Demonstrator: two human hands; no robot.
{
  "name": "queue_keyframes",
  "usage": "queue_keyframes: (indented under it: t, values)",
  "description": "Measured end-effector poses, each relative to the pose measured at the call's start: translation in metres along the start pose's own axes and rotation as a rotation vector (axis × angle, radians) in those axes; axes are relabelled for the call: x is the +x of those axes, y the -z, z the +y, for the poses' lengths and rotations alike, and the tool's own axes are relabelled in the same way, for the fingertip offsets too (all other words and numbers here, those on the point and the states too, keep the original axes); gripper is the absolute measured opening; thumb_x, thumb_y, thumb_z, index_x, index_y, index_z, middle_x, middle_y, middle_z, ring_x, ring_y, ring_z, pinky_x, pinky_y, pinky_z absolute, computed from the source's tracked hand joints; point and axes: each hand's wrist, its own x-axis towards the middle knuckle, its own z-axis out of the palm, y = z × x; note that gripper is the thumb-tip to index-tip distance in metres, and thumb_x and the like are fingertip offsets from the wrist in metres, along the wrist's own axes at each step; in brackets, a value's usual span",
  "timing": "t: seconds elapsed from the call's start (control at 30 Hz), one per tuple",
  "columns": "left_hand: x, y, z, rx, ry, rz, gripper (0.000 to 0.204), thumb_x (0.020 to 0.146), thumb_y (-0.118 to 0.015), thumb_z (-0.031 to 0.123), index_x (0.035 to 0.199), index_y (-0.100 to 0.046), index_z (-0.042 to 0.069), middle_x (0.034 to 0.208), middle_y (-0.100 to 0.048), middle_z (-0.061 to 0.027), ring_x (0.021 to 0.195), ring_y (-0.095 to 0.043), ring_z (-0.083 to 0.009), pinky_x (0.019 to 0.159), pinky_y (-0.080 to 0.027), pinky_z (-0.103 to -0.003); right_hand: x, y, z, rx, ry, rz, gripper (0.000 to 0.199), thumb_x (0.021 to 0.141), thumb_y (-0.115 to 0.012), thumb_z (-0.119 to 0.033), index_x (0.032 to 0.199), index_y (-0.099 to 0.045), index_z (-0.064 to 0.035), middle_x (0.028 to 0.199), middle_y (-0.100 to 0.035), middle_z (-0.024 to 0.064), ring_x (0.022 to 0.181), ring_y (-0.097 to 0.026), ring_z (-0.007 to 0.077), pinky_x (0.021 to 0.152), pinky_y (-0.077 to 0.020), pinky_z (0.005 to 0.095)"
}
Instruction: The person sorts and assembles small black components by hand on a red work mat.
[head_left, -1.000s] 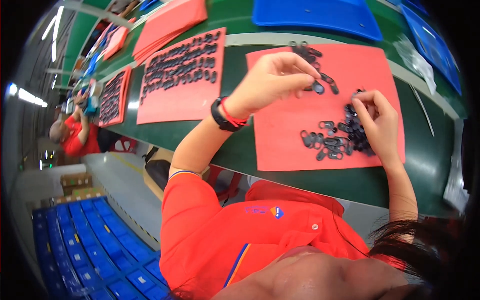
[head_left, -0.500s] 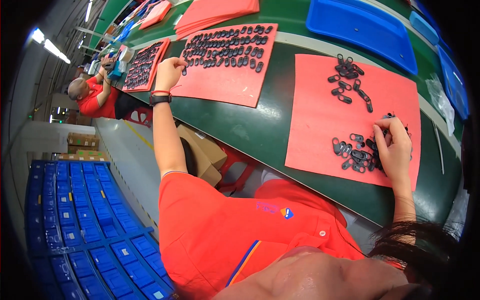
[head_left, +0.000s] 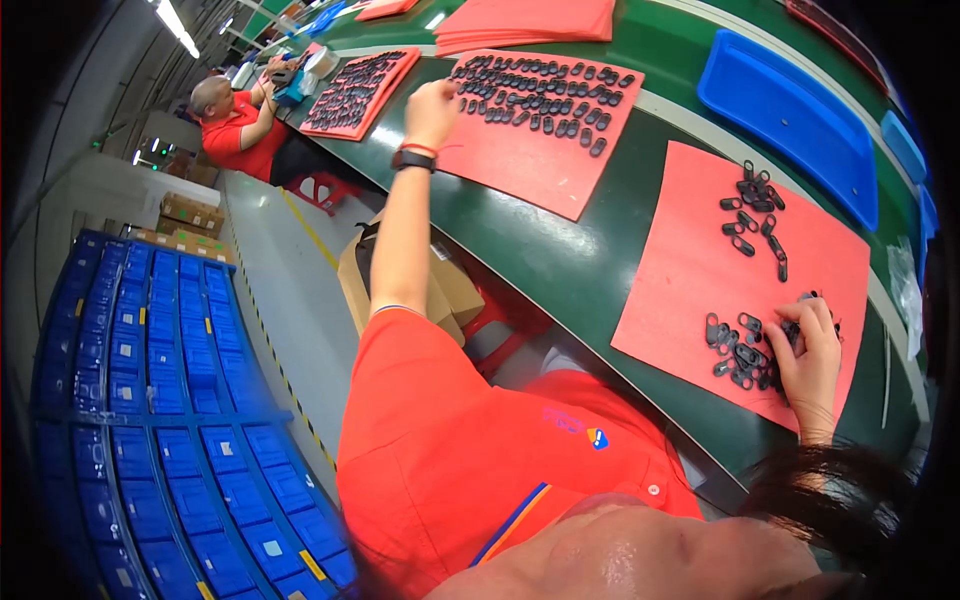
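Note:
My left hand (head_left: 433,112) is stretched out to the far left, its fingers pinched together at the left end of rows of small black oval parts (head_left: 540,98). Each part looks like a little loop-ended tab. The rows lie on a red foam sheet (head_left: 540,180). Whatever sits between the left fingertips is too small to make out. On a second red sheet (head_left: 680,270), my right hand (head_left: 812,362) curls over a loose pile of the same black parts (head_left: 745,362), thumb and fingers bent down into it. The hand hides part of the pile and what its fingertips grip.
A smaller cluster of black parts (head_left: 757,195) lies farther back on the right sheet. Blue trays (head_left: 790,130) stand behind it on the green bench (head_left: 500,225). Another filled red sheet (head_left: 360,95) is at far left, near a seated co-worker (head_left: 240,130). Blue bins (head_left: 150,420) line the lower left.
The head view has shifted, moving the bench to the right in the picture. My left hand stays at the rows' left end. My right hand has moved slightly nearer over the pile.

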Motion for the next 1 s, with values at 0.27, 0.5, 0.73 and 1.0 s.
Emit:
queue_keyframes:
  t: [0.27, 0.5, 0.73, 1.0]
  values:
    - [-0.018, -0.016, 0.222, -0.561, -0.444, -0.225, 0.013, 0.072, -0.067, 0.017, 0.076, -0.066, 0.004, 0.071, -0.061, -0.0121, 0.072, -0.059, -0.0286, 0.066, -0.047, -0.038, -0.003, -0.003, 0.002, -0.105, 0.051, -0.072, 0.010, 0.073, -0.066, -0.003, 0.078, -0.057, -0.0030, 0.075, -0.048, 0.0077, 0.059, -0.047, 0.0191, 0.053, -0.0373, 0.0294]
    - [-0.060, -0.003, 0.279, -0.208, -0.616, -0.419, 0.044, 0.083, -0.060, 0.040, 0.091, -0.050, -0.002, 0.068, -0.060, -0.0186, 0.061, -0.061, -0.0348, 0.053, -0.049, -0.041, -0.002, 0.000, 0.004, -0.029, -0.014, -0.057, 0.011, 0.076, -0.065, -0.006, 0.079, -0.056, -0.0029, 0.075, -0.049, 0.0074, 0.061, -0.049, 0.0203, 0.056, -0.0392, 0.0303]
    - [-0.049, -0.011, 0.297, -0.214, -0.537, -0.605, 0.063, 0.072, -0.070, 0.045, 0.110, -0.050, -0.001, 0.093, -0.058, -0.0215, 0.083, -0.060, -0.0345, 0.068, -0.050, -0.040, -0.004, -0.002, 0.017, 0.208, -0.071, 0.082, 0.009, 0.083, -0.061, -0.006, 0.085, -0.054, -0.0011, 0.071, -0.056, 0.0063, 0.059, -0.053, 0.0130, 0.055, -0.0416, 0.0255]
    - [-0.041, -0.019, 0.347, -0.595, -0.665, -0.492, 0.022, 0.074, -0.070, 0.015, 0.092, -0.062, 0.005, 0.086, -0.055, -0.0114, 0.077, -0.057, -0.0270, 0.067, -0.047, -0.035, -0.003, 0.008, 0.016, 0.587, -0.430, 0.094, 0.013, 0.088, -0.053, -0.004, 0.098, -0.059, 0.0025, 0.077, -0.061, 0.0037, 0.065, -0.060, 0.0079, 0.060, -0.0516, 0.0223]
